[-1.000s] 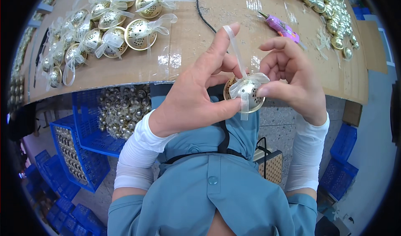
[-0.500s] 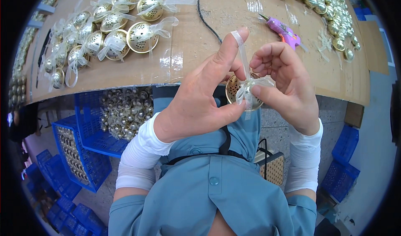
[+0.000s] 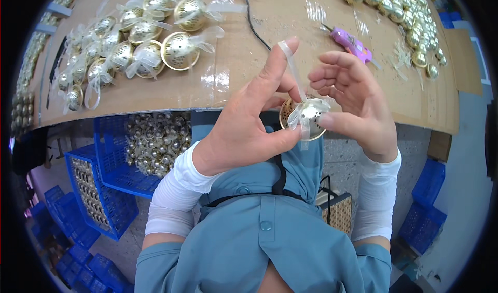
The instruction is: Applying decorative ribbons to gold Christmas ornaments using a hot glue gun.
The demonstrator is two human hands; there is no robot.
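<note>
A gold ball ornament [image 3: 315, 117] with cut-out holes and a wide rim hangs in front of me at the table's near edge, a sheer white ribbon bow tied on it. My left hand [image 3: 254, 119] grips it from the left, thumb at the bow. The ribbon's loop [image 3: 292, 64] runs up over the raised left index finger. On the other side, my right hand [image 3: 358, 103] has its fingers curved and apart, with the thumb tip close by the ball's right edge; whether they touch, I cannot tell.
Ribboned gold ornaments [image 3: 180, 51] lie in a group at the table's left. A purple glue gun [image 3: 350, 43] rests behind my right hand, near a black cord [image 3: 251, 19]. More gold balls [image 3: 397, 12] fill the far right. Blue crates [image 3: 111, 176] stand below the left edge.
My right thumb has drawn back from the bow toward the ball's edge, and its fingers have spread. The left index finger has tilted slightly left with the loop.
</note>
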